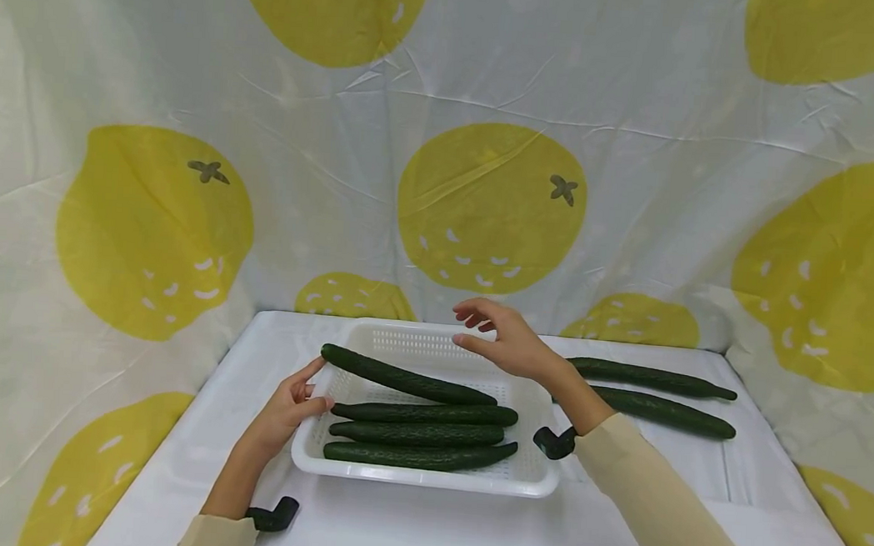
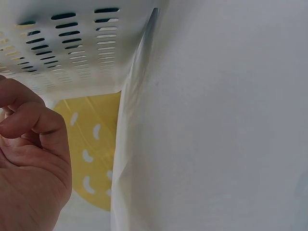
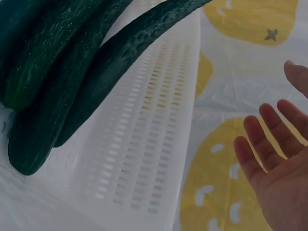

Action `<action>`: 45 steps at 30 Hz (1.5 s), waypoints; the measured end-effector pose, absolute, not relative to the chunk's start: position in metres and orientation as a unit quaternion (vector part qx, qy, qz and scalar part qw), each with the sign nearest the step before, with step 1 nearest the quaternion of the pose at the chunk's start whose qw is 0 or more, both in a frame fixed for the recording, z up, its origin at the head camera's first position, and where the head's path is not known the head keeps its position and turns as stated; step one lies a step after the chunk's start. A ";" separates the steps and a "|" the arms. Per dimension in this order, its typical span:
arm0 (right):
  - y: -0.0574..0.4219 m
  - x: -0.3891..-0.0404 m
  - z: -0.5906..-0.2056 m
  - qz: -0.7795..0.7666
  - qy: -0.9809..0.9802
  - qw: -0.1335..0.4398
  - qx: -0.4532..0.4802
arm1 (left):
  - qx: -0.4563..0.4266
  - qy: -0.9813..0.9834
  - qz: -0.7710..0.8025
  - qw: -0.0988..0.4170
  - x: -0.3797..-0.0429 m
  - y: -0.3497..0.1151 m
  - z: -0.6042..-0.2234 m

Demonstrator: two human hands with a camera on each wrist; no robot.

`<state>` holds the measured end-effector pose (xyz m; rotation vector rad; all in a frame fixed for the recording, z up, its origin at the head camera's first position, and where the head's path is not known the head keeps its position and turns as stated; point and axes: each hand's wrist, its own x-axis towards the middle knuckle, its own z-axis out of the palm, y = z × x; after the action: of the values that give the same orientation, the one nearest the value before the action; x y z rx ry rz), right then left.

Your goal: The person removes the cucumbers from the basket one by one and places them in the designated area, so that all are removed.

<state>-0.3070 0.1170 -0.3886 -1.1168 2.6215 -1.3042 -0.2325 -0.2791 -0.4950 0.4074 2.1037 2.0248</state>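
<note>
A white plastic basket (image 1: 425, 475) with slotted walls holds several dark green cucumbers (image 1: 419, 435) lying roughly side by side. The rearmost cucumber (image 1: 408, 377) slants, its left end up on the basket's left rim. At that rim, my left hand (image 1: 278, 418) grips the basket, thumb over the edge and index finger by the slanted cucumber's end. The left wrist view shows the other fingers of the left hand (image 2: 33, 125) curled beside the basket's wall. Above the basket's back right part, my right hand (image 1: 508, 340) hovers with loosely bent fingers, holding nothing; its palm (image 3: 288, 187) shows in the right wrist view.
Two more cucumbers (image 1: 669, 411) lie on the white-covered table (image 1: 406, 530) right of the basket, partly behind my right forearm. A lemon-print curtain (image 1: 323, 174) hangs behind and along both sides of the table. Each wrist wears a small black camera (image 1: 556, 443).
</note>
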 end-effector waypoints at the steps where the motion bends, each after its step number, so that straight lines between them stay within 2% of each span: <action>1: 0.113 -0.307 -0.390 -0.414 0.836 0.007 -0.359 | 0.138 0.709 0.685 0.096 -0.232 -0.279 -0.495; 15: 0.075 -0.310 -0.415 -0.417 0.834 0.084 -0.352 | 0.135 0.709 0.685 0.097 -0.232 -0.280 -0.494; 27: 0.066 -0.323 -0.444 -0.353 0.848 0.137 -0.372 | 0.128 0.710 0.685 0.100 -0.230 -0.278 -0.494; 36: 0.056 -0.319 -0.450 -0.304 0.855 0.192 -0.374 | 0.130 0.706 0.689 0.099 -0.230 -0.278 -0.496; 45: 0.053 -0.319 -0.458 -0.242 0.876 0.214 -0.358 | 0.123 0.716 0.681 0.094 -0.230 -0.279 -0.495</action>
<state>-0.3187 0.0533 -0.4583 -0.9940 2.4315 -0.6713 -0.2297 -0.2788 -0.4949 0.3649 2.1232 2.0191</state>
